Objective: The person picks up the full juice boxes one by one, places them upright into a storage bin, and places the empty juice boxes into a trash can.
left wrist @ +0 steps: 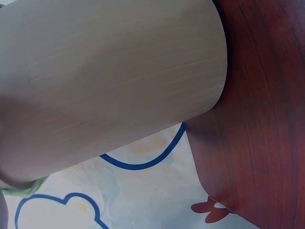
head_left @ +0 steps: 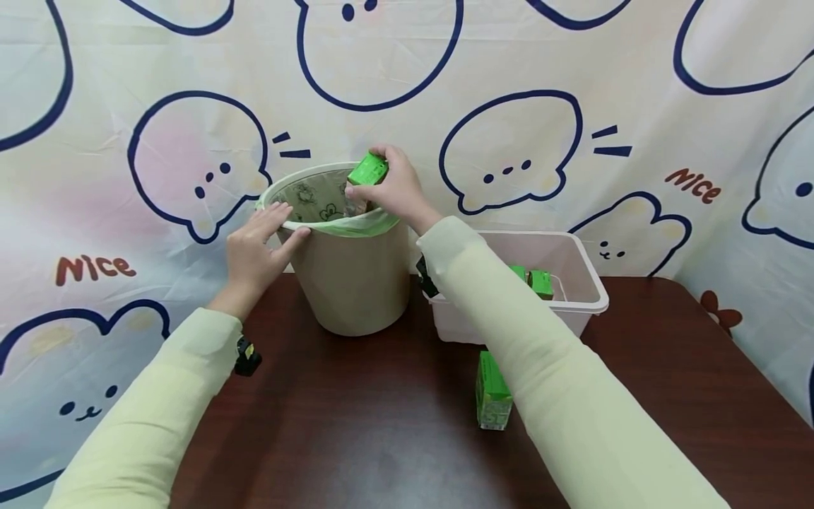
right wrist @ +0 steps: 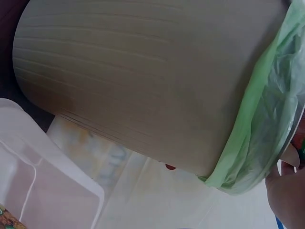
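Note:
My right hand (head_left: pixel 397 185) pinches a small green box (head_left: pixel 369 170) over the mouth of a beige trash bin (head_left: pixel 352 283), its lower part dipping below the rim. In the right wrist view, the fingers (right wrist: pixel 288 164) and a sliver of the box (right wrist: pixel 300 136) show at the right edge. My left hand (head_left: pixel 254 247) rests on the bin's left front rim, fingers extended and thumb spread along it. A pale green bag (head_left: pixel 359 225) lines the bin and folds over its edge. The left wrist view shows mostly the bin's side (left wrist: pixel 114 81).
Right of the bin stands a pale plastic tub (head_left: pixel 588 283) with green boxes (head_left: pixel 540 284) inside, partly hidden by my right sleeve. Another green box (head_left: pixel 492 392) stands on the dark wooden table (head_left: pixel 356 424) in front of it. A patterned curtain (head_left: pixel 381 134) hangs behind.

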Demonstrator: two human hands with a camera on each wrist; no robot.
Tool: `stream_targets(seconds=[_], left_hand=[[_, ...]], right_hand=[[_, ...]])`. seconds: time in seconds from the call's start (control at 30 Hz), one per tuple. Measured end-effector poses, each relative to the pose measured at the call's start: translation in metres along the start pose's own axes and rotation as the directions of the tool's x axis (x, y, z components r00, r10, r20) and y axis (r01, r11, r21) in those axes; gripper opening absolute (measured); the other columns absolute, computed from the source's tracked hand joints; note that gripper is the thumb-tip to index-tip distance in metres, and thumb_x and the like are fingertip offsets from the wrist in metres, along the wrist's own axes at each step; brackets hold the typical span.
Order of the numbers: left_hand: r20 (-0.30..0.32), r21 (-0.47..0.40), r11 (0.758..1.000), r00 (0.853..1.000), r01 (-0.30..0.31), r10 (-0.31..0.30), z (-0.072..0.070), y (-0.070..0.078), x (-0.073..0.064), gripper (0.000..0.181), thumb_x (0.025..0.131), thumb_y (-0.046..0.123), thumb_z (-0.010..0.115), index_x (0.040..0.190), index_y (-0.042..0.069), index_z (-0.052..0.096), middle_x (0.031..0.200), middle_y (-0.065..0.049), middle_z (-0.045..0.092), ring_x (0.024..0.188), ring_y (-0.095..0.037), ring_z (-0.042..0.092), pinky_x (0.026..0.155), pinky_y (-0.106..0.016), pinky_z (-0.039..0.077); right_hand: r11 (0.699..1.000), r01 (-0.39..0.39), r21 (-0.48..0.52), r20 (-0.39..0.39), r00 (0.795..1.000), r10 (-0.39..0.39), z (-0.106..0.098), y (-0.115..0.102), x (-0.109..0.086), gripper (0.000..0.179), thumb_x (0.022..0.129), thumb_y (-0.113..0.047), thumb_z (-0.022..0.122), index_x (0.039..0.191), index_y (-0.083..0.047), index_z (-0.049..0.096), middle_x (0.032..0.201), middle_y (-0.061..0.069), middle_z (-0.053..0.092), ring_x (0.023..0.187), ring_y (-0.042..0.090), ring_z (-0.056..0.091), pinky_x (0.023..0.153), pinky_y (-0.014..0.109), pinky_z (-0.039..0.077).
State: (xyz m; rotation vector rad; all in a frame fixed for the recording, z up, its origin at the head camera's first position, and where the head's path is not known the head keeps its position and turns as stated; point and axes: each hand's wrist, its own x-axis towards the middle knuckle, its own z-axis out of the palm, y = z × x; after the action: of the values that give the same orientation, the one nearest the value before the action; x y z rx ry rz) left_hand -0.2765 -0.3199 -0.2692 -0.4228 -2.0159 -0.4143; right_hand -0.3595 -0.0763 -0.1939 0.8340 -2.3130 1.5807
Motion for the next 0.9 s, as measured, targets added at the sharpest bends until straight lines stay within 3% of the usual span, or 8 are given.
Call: stream_targets(seconds=[0.43,0.9], left_hand=[[0.001,-0.01,1.0,1.0,-0.007,0.007,0.0001,-0.0004,0.001,0.07,0.09,0.064,0.053,0.122,0.003,0.068,0.118,-0.016,0.066,0.115,-0.031,0.06,0.106,-0.041,0.038],[0.014,-0.004,1.0,1.0,0.002,-0.002,-0.001,0.0005,0.001,0.068,0.09,0.062,0.055,0.123,0.004,0.067,0.119,-0.015,0.065,0.115,-0.031,0.06,0.107,-0.04,0.037]], right_hand=[[0.999,0.02,-0.044,0.063,0.998,-0.018,0.0055,-0.0006,0.0008,0.076,0.074,-0.027,0.085,0.136,-0.005,0.047,0.128,0.006,0.047,0.104,0.016,0.048,0.081,0.02,0.045],[0.992,-0.028,-0.119,0.107,0.993,0.041,0.0059,-0.003,-0.0005,0.078,0.076,-0.033,0.083,0.14,-0.008,0.046,0.128,0.005,0.048,0.105,0.016,0.049,0.084,0.021,0.045]])
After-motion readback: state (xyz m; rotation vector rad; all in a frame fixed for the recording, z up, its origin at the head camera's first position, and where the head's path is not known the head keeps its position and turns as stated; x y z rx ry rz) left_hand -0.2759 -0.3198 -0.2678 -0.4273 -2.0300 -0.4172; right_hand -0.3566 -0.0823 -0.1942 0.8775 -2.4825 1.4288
